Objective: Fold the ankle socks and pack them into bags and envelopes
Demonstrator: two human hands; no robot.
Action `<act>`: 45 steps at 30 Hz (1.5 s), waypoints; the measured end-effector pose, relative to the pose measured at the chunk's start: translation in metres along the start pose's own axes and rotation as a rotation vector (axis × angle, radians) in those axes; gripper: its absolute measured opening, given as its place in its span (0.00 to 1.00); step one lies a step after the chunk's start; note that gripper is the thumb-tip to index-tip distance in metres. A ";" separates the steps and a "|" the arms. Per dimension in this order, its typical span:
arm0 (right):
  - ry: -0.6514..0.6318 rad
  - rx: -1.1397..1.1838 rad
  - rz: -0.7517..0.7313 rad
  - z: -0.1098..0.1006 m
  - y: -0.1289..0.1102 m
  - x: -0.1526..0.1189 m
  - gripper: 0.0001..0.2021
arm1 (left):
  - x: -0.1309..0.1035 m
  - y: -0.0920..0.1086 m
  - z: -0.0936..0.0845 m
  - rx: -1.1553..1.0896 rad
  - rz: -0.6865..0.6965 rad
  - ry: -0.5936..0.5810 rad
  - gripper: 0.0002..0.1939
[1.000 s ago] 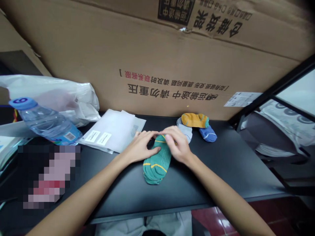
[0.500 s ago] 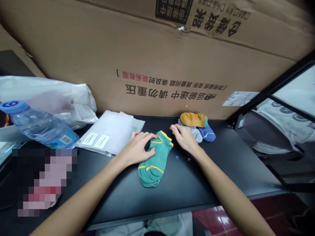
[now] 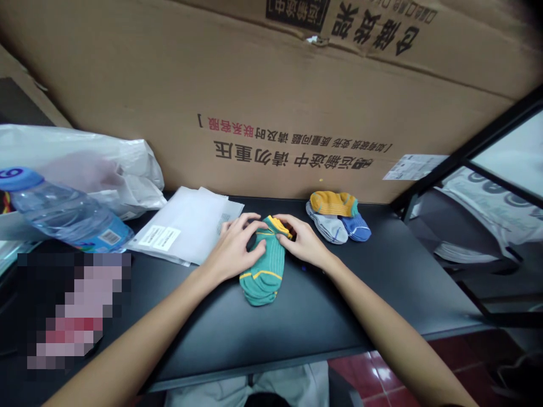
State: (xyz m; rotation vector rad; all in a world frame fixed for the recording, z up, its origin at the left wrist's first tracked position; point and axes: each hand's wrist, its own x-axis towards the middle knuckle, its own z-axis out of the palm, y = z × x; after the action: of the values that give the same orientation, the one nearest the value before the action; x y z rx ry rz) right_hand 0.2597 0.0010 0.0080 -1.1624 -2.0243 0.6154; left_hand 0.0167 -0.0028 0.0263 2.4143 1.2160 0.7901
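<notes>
The folded green knitted socks with yellow stripes and yellow cuff edging (image 3: 265, 277) lie right in front of you on the black, smooth-topped bench (image 3: 407, 294), toes pointing toward you and cuffs away.

Your left hand (image 3: 235, 249) is on their left side, thumb laid across the top of the fabric and the other fingers curved at the upper edge; you can't tell from this view whether it is grasping or only pressing. Your right hand (image 3: 306, 243) grasps the cuff end at the upper right, thumb on the near side and index finger on the far side of the yellow edging.

Near your right hand, farther back, a mustard-yellow ribbed sock bundle with teal ends (image 3: 333, 203) lies on top of light grey socks (image 3: 328, 226) and blue socks with a pale stripe (image 3: 358, 227).

To your left, just beyond that hand, are flat, whitish plastic packets with barcode labels (image 3: 190, 220). Past them are a clear plastic bottle with a blue cap and label (image 3: 70, 212), tilted in view, and a crumpled white plastic bag (image 3: 139, 172) behind it.

A large brown cardboard panel with upside-down printing (image 3: 263, 73) stands along the back. A black frame (image 3: 462, 150) slants up at your right, and red floor tiles (image 3: 365, 373) show below.
</notes>
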 end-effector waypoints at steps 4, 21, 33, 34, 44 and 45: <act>0.075 -0.039 0.046 0.004 0.009 0.002 0.26 | -0.002 0.011 -0.006 -0.097 0.173 -0.076 0.15; 0.289 -0.100 0.111 -0.003 -0.007 0.004 0.06 | -0.005 0.020 -0.007 -0.169 0.366 -0.310 0.19; 0.155 -0.250 -0.023 0.004 -0.009 0.001 0.13 | -0.002 0.019 -0.006 -0.658 0.050 -0.388 0.15; 0.124 -0.273 -0.052 0.004 -0.011 0.001 0.14 | -0.002 0.021 -0.005 -0.701 0.047 -0.441 0.14; 0.100 -0.227 -0.174 0.012 -0.012 -0.002 0.16 | 0.000 -0.005 0.008 -0.328 0.011 -0.020 0.10; 0.117 -0.209 -0.188 0.014 -0.011 -0.002 0.15 | 0.000 -0.010 0.010 -0.325 -0.012 -0.028 0.11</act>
State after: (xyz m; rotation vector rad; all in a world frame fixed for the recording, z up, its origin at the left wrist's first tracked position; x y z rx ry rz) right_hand 0.2440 -0.0072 0.0061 -1.0825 -2.1026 0.2418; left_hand 0.0170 0.0027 0.0130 2.1449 1.0028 0.8726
